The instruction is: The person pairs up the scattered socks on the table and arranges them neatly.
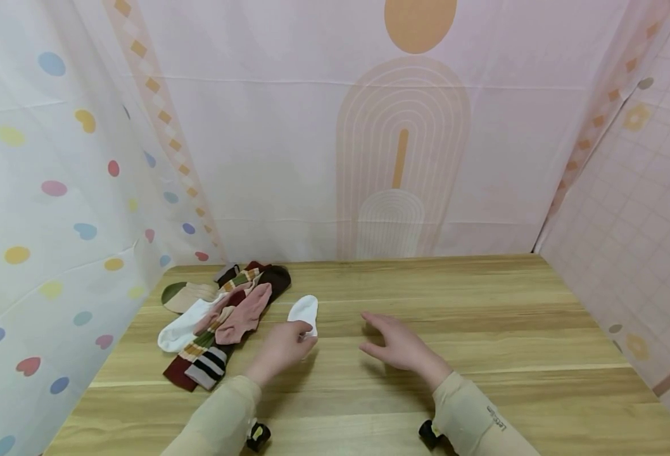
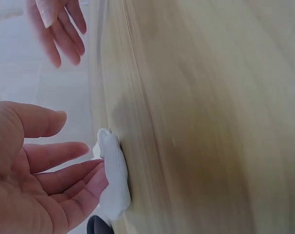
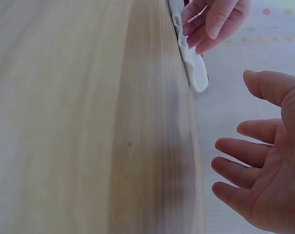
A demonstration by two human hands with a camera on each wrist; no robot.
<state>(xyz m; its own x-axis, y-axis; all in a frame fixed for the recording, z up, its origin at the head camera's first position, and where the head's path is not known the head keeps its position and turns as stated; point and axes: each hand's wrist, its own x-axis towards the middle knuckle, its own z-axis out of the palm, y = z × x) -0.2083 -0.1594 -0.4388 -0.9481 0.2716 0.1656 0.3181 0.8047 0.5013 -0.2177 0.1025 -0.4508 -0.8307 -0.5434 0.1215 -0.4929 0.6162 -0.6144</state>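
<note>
A small white sock (image 1: 306, 309) lies flat on the wooden table, left of the middle. At its near end is my left hand (image 1: 285, 346); in the left wrist view its fingertips rest at the white sock (image 2: 116, 178) while the thumb stays apart. The right hand (image 1: 399, 344) hovers to the right with fingers extended and thumb spread. Nothing is held in the right hand (image 3: 264, 161), as the right wrist view shows. Left of the white sock is a loose pile of socks, including a pink sock (image 1: 245, 315) and a larger white sock (image 1: 183, 326).
The pile also has a beige sock with a green end (image 1: 195, 294), striped socks (image 1: 208, 366) and a dark brown sock (image 1: 278, 278). The wooden table (image 1: 483, 304) runs back to a patterned curtain (image 1: 278, 158). A dotted curtain (image 1: 44, 221) hangs along the left.
</note>
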